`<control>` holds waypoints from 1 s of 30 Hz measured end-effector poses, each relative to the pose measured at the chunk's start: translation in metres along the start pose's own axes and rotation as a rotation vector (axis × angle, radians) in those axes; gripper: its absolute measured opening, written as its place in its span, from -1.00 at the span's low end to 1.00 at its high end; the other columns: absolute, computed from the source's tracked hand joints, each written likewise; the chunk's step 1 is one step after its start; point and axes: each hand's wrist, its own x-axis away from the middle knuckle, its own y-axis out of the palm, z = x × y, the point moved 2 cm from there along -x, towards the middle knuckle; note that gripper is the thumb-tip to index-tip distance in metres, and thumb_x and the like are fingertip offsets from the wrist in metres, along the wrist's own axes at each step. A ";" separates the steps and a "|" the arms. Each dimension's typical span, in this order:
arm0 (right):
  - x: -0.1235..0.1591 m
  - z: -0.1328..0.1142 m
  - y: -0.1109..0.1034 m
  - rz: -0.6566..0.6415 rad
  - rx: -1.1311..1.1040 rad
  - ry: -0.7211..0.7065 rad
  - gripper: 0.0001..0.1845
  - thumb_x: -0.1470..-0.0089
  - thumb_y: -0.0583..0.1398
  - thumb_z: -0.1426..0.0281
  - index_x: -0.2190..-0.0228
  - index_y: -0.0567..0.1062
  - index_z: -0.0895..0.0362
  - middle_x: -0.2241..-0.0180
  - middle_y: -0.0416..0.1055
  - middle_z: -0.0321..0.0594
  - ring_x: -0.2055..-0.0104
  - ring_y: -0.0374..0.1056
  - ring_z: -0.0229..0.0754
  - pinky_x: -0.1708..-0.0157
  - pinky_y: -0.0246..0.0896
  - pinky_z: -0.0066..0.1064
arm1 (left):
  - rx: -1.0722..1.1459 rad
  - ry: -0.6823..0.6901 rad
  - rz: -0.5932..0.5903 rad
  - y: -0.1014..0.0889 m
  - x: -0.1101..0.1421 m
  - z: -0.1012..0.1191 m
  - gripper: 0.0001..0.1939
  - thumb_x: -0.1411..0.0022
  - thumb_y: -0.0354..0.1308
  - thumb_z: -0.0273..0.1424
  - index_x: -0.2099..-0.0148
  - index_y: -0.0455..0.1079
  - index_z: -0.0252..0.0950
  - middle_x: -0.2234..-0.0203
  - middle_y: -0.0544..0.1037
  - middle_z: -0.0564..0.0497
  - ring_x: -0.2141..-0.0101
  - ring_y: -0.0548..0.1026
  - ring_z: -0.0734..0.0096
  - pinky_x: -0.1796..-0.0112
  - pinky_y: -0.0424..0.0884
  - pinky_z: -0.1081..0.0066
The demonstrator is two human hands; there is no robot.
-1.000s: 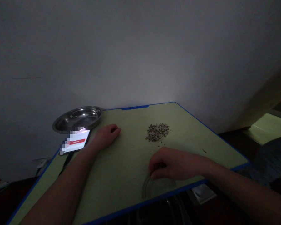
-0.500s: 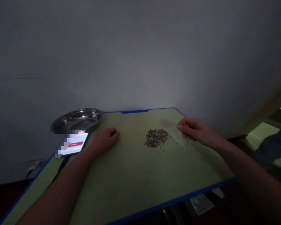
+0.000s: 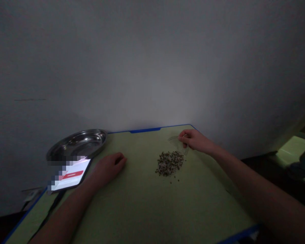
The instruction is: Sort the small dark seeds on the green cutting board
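A clear plastic protractor (image 3: pixel 177 144), half-round, is pinched at its curved edge between the thumb and fingers of my right hand (image 3: pixel 191 139). It is just behind a small heap of mixed dark and pale grains (image 3: pixel 169 164) on the table; their exact kind is too small to tell. A few single grains lie loose around the heap. To the left, my left hand (image 3: pixel 111 166) rests on the tabletop in a loose fist, with nothing seen in it. It touches neither the heap nor the protractor.
A shiny oval steel basin (image 3: pixel 91 139) stands at the table's far left. In front of it a phone (image 3: pixel 72 174) with a lit screen leans beside my left forearm. The pale green table (image 3: pixel 139 203) has a blue edge, and a grey wall (image 3: pixel 147 67) rises behind it.
My right hand has moved left and away from me with the protractor, from the heap's right side to behind it. My left hand stays in place. The view has tilted up slightly.
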 end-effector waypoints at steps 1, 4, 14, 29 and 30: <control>-0.004 -0.007 0.004 -0.020 0.007 -0.025 -0.82 -0.06 0.12 0.33 0.38 0.45 0.18 0.62 0.41 -0.29 0.69 0.10 -0.37 0.64 0.01 -0.49 | 0.003 -0.006 -0.008 0.000 0.000 0.000 -0.65 -0.22 -0.15 -0.19 0.27 0.40 -0.25 0.34 0.55 -0.07 0.32 0.49 0.23 0.32 0.30 0.32; -0.018 -0.020 0.016 -0.055 0.040 -0.076 -0.82 -0.03 0.16 0.38 0.32 0.50 0.19 0.62 0.44 -0.28 0.65 0.18 -0.34 0.56 0.07 -0.47 | 0.006 -0.025 -0.024 0.002 -0.001 -0.001 -0.66 -0.22 -0.14 -0.18 0.27 0.39 -0.24 0.36 0.54 -0.05 0.34 0.48 0.25 0.32 0.29 0.32; -0.026 -0.013 0.033 -0.053 0.121 -0.026 -0.72 0.04 0.10 0.54 0.26 0.52 0.23 0.65 0.44 -0.28 0.68 0.20 -0.34 0.58 0.08 -0.48 | -0.003 -0.028 -0.048 0.003 0.000 -0.002 -0.66 -0.23 -0.13 -0.17 0.27 0.40 -0.23 0.37 0.53 -0.04 0.35 0.47 0.25 0.34 0.27 0.31; -0.020 -0.031 0.044 -0.066 0.111 0.091 -0.78 0.04 0.11 0.55 0.35 0.54 0.23 0.75 0.34 -0.36 0.77 0.17 -0.37 0.73 0.02 -0.55 | -0.029 0.048 0.009 0.004 0.002 0.001 -0.67 -0.23 -0.14 -0.23 0.29 0.41 -0.25 0.40 0.53 -0.03 0.40 0.45 0.32 0.40 0.22 0.39; -0.020 -0.032 0.045 -0.063 0.109 0.098 -0.78 0.04 0.11 0.55 0.36 0.53 0.23 0.75 0.33 -0.36 0.77 0.16 -0.37 0.73 0.01 -0.56 | -0.032 0.056 0.017 0.005 0.001 0.000 -0.67 -0.24 -0.14 -0.22 0.29 0.40 -0.25 0.40 0.53 -0.03 0.40 0.44 0.33 0.40 0.22 0.39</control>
